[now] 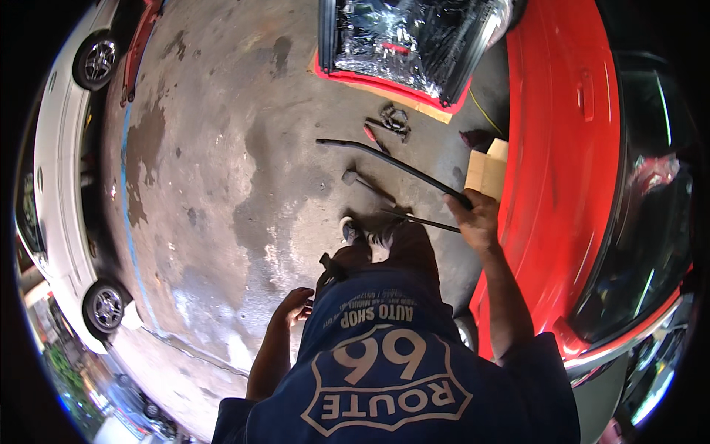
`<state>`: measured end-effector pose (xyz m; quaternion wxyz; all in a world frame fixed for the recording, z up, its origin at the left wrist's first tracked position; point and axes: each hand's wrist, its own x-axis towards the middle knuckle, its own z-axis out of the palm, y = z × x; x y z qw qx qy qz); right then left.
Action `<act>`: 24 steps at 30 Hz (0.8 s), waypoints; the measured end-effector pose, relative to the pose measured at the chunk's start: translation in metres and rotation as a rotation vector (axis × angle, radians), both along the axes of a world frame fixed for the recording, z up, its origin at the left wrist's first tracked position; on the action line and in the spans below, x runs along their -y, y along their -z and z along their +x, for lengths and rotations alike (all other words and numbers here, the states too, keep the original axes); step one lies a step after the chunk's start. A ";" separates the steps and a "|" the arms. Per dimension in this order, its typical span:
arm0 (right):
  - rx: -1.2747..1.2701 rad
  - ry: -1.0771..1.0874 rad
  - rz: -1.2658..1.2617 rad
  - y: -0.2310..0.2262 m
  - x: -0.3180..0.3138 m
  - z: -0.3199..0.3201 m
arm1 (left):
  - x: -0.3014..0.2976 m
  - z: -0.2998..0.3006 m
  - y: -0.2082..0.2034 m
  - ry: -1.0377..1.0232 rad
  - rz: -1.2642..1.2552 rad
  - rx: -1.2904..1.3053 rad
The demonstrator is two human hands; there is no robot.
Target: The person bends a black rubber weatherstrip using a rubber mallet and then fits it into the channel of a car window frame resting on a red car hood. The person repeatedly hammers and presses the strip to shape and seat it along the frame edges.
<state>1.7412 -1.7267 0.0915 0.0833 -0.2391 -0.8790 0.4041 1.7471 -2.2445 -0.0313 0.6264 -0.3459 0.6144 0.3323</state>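
Observation:
A long black bent bar (399,167) is in my right hand (477,220), with the fingers wrapped round its near end. The bar slants out to the left over the concrete floor. A thinner dark rod (425,220) runs just below that hand; whether the hand also holds it I cannot tell. My left hand (298,303) hangs at my left side by the waist, its fingers loosely bent and apart, with nothing seen in it. On the floor beyond my feet lie a hammer (367,187), a red-handled tool (376,138) and a dark metal tool (394,120).
A red car (558,148) stands close along my right, a white car (63,177) at the far left. Ahead, a black-framed, plastic-wrapped load (407,44) rests on a red base (355,79). Cardboard (484,174) lies beside the red car. A blue line (127,200) crosses the floor.

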 end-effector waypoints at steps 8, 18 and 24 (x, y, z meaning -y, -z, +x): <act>0.149 -0.072 -0.334 0.070 0.027 -0.082 | -0.066 -0.016 0.006 -0.354 0.040 -0.478; 0.269 -0.371 -0.434 0.294 -0.006 -0.209 | -0.241 -0.036 0.197 -0.443 -0.360 -0.656; 0.130 -0.455 -0.271 0.484 0.007 -0.235 | -0.265 -0.058 0.430 -0.196 -0.240 -0.600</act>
